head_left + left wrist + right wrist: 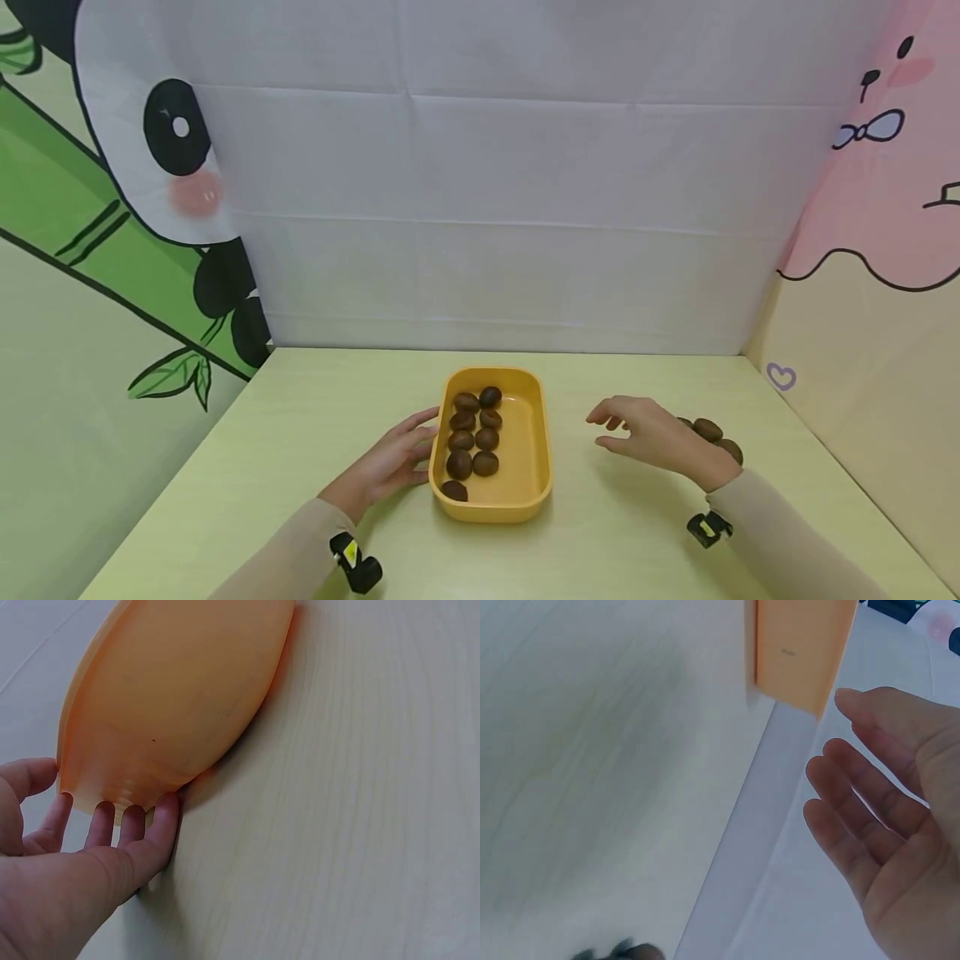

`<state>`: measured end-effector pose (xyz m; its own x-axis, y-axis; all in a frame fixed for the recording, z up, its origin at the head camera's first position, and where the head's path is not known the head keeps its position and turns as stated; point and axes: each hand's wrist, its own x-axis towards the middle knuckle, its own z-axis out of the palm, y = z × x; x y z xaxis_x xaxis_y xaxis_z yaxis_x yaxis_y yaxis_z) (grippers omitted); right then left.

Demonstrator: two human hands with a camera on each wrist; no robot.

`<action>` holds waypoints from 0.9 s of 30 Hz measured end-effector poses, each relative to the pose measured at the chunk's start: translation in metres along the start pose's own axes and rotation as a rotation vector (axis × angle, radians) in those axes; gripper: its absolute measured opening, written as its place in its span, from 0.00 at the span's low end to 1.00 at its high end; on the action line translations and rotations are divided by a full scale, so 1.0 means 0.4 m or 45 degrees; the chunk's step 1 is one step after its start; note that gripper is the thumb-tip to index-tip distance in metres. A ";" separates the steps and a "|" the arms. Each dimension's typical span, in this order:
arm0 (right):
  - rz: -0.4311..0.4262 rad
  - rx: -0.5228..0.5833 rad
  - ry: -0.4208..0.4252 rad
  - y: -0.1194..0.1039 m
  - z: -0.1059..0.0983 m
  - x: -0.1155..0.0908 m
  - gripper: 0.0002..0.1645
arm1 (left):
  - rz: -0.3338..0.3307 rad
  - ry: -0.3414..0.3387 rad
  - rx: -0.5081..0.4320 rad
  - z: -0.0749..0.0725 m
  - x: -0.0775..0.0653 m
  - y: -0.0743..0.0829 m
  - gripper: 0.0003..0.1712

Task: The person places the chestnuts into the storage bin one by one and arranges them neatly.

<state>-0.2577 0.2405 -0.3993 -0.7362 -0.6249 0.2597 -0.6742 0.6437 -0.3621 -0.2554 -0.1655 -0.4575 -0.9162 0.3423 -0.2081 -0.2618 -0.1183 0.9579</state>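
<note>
A yellow plastic tray (525, 508) stands on the table with several brown chestnuts (461, 440) in two rows along its left half. My left hand (393, 462) is at the tray's left side. In the left wrist view, its loosely bent fingertips touch the outer wall, with no grip round the rim. Off to the right of the tray, my right hand (648, 433) hovers above the table. Its fingers are relaxed and apart from the thumb, and nothing is between them. More chestnuts (707, 430) lie just beyond the right wrist, partly hidden by it.
The pale wood-grain table (360, 375) meets a white cloth backdrop (510, 208) at its far edge. Printed panels stand at both sides, a green bamboo one (67, 167) on the left and a pink one (900, 208) on the right. Each wrist wears a small black camera (708, 528).
</note>
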 end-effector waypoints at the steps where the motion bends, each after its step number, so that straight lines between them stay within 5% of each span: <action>1: 0.024 -0.005 0.004 0.011 -0.006 -0.015 0.15 | -0.001 0.000 0.000 0.000 0.000 0.000 0.34; 16: 0.369 -0.009 0.133 0.160 -0.065 -0.203 0.13 | -0.002 0.009 0.000 0.001 0.004 -0.003 0.33; 27: 0.482 -0.053 0.100 0.198 -0.059 -0.244 0.18 | 0.001 0.001 -0.006 0.000 0.004 -0.003 0.33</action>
<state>-0.2406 0.3628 -0.4321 -0.9345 -0.3052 0.1832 -0.3547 0.8408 -0.4090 -0.2566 -0.1647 -0.4588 -0.9166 0.3418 -0.2074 -0.2623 -0.1227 0.9571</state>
